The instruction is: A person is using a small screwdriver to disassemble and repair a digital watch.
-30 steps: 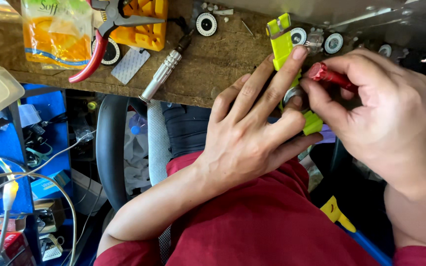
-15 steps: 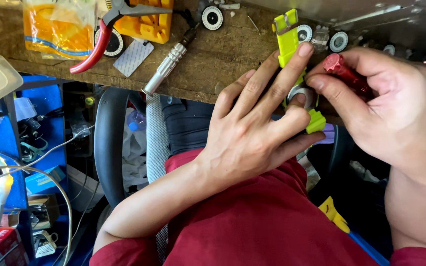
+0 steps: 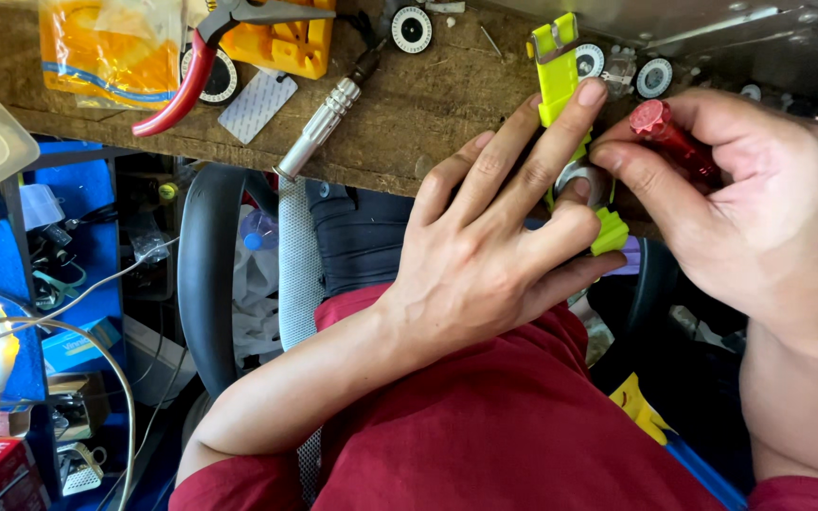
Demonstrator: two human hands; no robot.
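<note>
Hands: left (image 3: 485, 265) grips yellow-green part (image 3: 560, 76), right (image 3: 759, 208) holds red tool (image 3: 674, 137).

One view only, from a camera worn on the person's head, facing steeply down over the chest and lap. It sits close: the left hand (image 3: 494, 255) fills the middle of the frame and the right hand (image 3: 759, 208) the right side, both cut by no edge but the forearms. Beyond the hands, along the top, runs the edge of a wooden bench (image 3: 409, 114). To the left of the left hand the view drops past the bench to the cluttered floor.
</note>
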